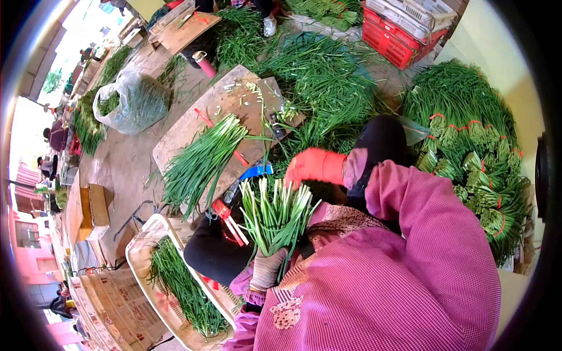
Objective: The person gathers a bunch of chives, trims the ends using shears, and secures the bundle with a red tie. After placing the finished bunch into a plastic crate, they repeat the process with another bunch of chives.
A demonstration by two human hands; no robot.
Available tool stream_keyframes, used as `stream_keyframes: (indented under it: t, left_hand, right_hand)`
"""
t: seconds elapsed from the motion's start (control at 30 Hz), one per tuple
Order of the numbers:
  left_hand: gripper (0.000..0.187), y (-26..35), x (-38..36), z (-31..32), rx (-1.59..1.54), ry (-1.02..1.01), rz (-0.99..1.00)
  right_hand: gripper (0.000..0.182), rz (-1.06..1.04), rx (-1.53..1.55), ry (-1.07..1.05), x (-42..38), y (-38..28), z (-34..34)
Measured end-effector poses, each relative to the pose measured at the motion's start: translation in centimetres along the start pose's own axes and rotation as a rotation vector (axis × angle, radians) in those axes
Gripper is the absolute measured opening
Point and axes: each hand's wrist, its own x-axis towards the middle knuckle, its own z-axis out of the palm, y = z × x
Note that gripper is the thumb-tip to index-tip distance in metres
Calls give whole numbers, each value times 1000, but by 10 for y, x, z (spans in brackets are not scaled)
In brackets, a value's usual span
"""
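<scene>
A loose bunch of garlic chives (275, 216) stands upright over my lap, white stem ends up. My left hand (269, 272), in a grey striped glove, is closed round its green lower part. My right hand (313, 167), in an orange-red glove, is beside the white ends with its fingers bent downward; they are blurred, and I cannot tell if they hold anything. Another bundle of chives (205, 155) lies on the wooden board (181, 131) in front of me. Red ties (229, 222) hang by my knee.
A white plastic basket (149, 225) with chives stands at the left. Loose chives (322, 82) are heaped beyond the board, and tied bundles (468, 134) are stacked at the right. A plastic bag (134, 102), a pink bottle (205, 64) and a red crate (389, 38) stand farther off.
</scene>
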Motion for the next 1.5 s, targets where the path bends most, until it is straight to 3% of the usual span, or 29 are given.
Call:
stream_keyframes:
  t: [0.03, 0.1, 0.17, 0.2, 0.23, 0.3, 0.37, 0.43, 0.5, 0.57, 0.67, 0.73, 0.77, 0.8, 0.83, 0.87, 0.9, 0.97, 1.0, 1.03, 1.07, 1.13, 1.17, 1.23, 1.3, 1.43, 1.5]
  left_hand:
    - [44, 0, 0, 0, 8, 2, 2]
    - [43, -2, 0, -1, 28, 20, 1]
    - [43, -2, 1, -3, 54, 32, -3]
    - [43, -2, 2, -3, 96, 34, 6]
    - [42, -2, 3, -3, 138, 37, 16]
    - [42, -1, 4, -1, 137, 35, 27]
    - [43, -8, 6, -7, 163, 33, 54]
    - [44, -7, 4, -4, 155, 38, 65]
    - [45, -7, 4, -3, 149, 40, 76]
    - [46, -8, 4, -4, 73, 32, 53]
    - [47, -4, 3, -1, 102, 25, 18]
    - [46, -5, 4, -3, 110, 27, 35]
    - [46, -5, 4, -4, 119, 34, 51]
    - [45, -4, 1, -3, 110, 35, 38]
    - [45, -2, -1, -1, 108, 38, 36]
    - [45, 1, -2, 1, 114, 52, 23]
    - [44, 2, -1, 2, 119, 62, 13]
    - [43, 0, 1, 3, 112, 51, 28]
    - [43, 0, 2, 5, 72, 37, 41]
    - [43, 0, 1, 5, 33, 28, 53]
    - [43, -4, 3, -1, 77, 34, 47]
    - [44, -6, 4, -2, 149, 57, 65]
    - [44, -8, 3, -2, 221, 78, 78]
    - [45, -6, 0, 1, 191, 75, 109]
    - [46, 0, -2, 4, 98, 102, 18]
    - [46, -4, 0, 1, -54, 0, 72]
    - [46, -5, 1, -1, -51, 11, 66]
  right_hand:
    - [19, -158, 38, 41, -1, -6, -18]
    - [21, -7, 55, 419, -6, -19, -49]
    - [30, 247, -680, 592, -4, -35, -68]
    - [42, 141, -1028, 678, -9, -40, -60]
    - [50, -108, -1068, 715, -10, -38, -52]
    - [54, -40, -835, 400, -4, -35, -31]
    - [49, 131, -388, 108, 0, -38, -3]
    - [43, 188, -377, -19, 11, -27, 16]
    - [33, 269, -293, 3, 13, -20, 28]
    - [28, 106, -378, 49, 19, -1, 27]
    - [25, 179, -360, 5, 16, 0, 19]
    - [25, 170, -339, 222, 6, -12, 2]
    - [22, 69, -527, 360, 7, -11, -15]
    - [18, -79, -872, 651, 12, -1, -35]
    - [20, 152, -1668, 670, 12, -20, -56]
    - [20, -181, -1632, 1051, 3, -30, -74]
    - [20, -181, -1635, 1053, 1, -33, -74]
    - [24, -158, -1234, 846, -11, -46, -62]
    - [32, 17, -1086, 627, -17, -49, -46]
    - [44, 349, -804, 156, -14, -80, -33]
    - [51, 345, -589, 7, -11, -63, -20]
    - [57, 364, -586, -171, -1, -34, 16]
    - [58, 218, -397, -196, 5, 5, 32]
    - [51, 433, -434, -128, 7, -9, 45]
    - [46, 373, -353, -116, 5, -6, 45]
    - [35, 219, -137, -66, 1, 14, 45]
    - [33, 240, -151, -61, 0, 13, 44]
